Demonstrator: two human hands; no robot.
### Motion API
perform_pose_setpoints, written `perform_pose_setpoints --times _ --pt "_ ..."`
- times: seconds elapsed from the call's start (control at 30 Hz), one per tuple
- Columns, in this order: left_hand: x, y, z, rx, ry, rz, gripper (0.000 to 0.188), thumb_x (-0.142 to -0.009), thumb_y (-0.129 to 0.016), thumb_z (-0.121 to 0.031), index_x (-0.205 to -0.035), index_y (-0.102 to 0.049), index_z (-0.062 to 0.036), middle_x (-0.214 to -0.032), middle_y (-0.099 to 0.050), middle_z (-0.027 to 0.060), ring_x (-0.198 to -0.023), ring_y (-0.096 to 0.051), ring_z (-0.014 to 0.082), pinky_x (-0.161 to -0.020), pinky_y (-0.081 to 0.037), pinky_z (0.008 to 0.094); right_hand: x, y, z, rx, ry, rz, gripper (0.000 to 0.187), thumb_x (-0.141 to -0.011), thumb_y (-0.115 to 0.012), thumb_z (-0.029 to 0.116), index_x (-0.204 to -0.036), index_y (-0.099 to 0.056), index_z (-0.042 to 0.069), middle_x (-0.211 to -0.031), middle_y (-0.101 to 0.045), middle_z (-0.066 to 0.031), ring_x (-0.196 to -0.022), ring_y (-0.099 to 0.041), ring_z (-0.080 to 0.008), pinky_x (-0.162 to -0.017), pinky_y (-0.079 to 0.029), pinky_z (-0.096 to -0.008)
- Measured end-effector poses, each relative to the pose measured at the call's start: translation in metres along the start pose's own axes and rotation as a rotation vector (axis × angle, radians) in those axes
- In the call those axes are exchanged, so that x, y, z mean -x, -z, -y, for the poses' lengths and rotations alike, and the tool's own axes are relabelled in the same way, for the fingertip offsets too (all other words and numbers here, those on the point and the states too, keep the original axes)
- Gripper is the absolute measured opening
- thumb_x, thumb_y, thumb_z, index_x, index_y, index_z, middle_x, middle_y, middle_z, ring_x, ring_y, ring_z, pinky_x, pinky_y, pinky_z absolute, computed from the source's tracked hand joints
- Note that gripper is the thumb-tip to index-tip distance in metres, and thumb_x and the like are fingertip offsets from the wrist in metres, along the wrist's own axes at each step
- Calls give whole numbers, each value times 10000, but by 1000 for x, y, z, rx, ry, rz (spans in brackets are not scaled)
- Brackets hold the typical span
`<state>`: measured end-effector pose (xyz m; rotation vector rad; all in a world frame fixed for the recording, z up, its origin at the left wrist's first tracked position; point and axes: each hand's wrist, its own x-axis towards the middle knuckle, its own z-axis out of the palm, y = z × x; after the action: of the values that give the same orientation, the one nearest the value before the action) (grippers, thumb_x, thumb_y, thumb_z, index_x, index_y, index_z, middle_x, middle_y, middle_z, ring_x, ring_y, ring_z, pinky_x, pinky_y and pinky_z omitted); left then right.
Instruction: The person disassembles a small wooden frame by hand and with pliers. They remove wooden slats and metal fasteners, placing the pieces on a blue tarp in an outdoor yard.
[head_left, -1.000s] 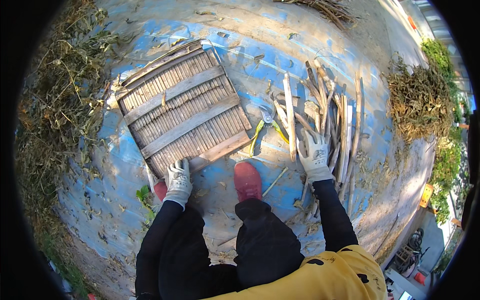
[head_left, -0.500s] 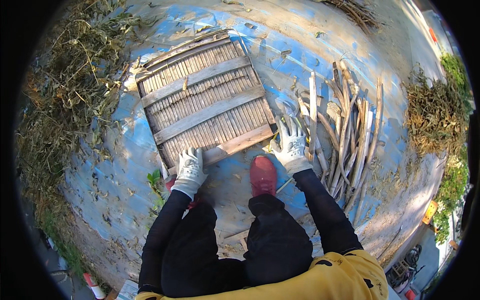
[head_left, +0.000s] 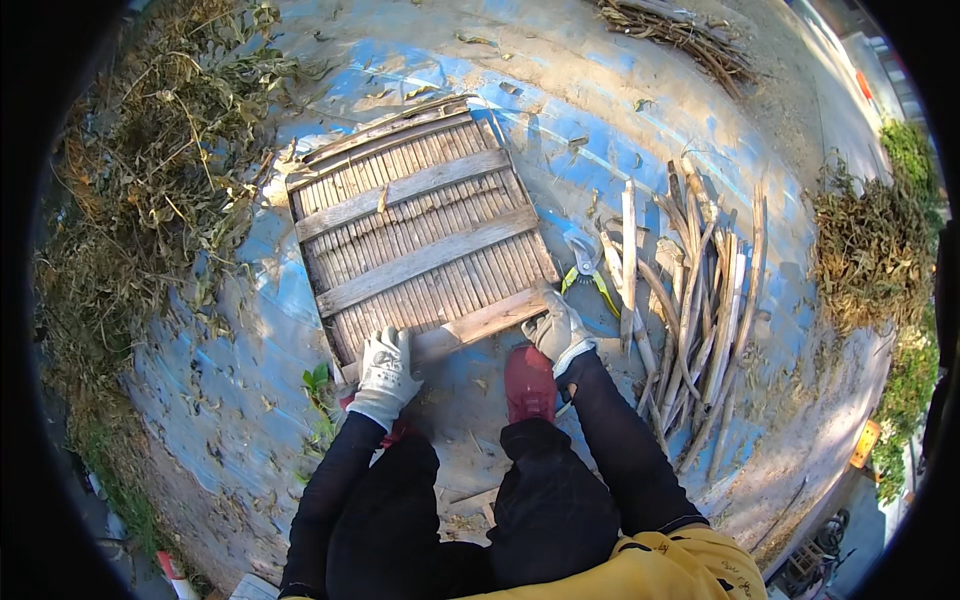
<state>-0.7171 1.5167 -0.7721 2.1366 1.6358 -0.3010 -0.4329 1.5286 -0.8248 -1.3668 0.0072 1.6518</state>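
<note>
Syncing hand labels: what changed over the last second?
Right hand moved left from the sticks to the slatted wooden panel, now at its near right corner; can't tell how firm the hold. Unchanged: left hand on the panel's near edge; sticks and shears lie as before.

A dusty blue sheet (head_left: 215, 385) covered the ground. Sunshine made bright patches on it, with shadows in between. Dry brown plants (head_left: 150, 190) lay heaped along the left side, and green bushes (head_left: 908, 150) grew at the right edge.
</note>
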Motion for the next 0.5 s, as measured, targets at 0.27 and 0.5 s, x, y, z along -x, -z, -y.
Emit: perform_pose_setpoints --times 0.27,0.5 --pt "2 3 -2 23 8 -9 644 -579 -762 -270 -1118 -482 -57 -1086 -489 149 -1053 -471 330 -887 -388 466 -9 10 -13 99 162 63 269 -852 -612 198 -1085 -545 79 -947 -549 -35 -825 -544 -139 -628 -462 -283" --pt "4 3 3 84 1 -57 646 -586 -776 -280 -1111 -490 -36 -1055 -510 167 -1012 -504 343 -859 -433 431 5 -8 19 -183 48 188 184 -940 -430 103 -1083 -523 33 -1029 -633 -95 -878 -628 -133 -673 -488 -219"
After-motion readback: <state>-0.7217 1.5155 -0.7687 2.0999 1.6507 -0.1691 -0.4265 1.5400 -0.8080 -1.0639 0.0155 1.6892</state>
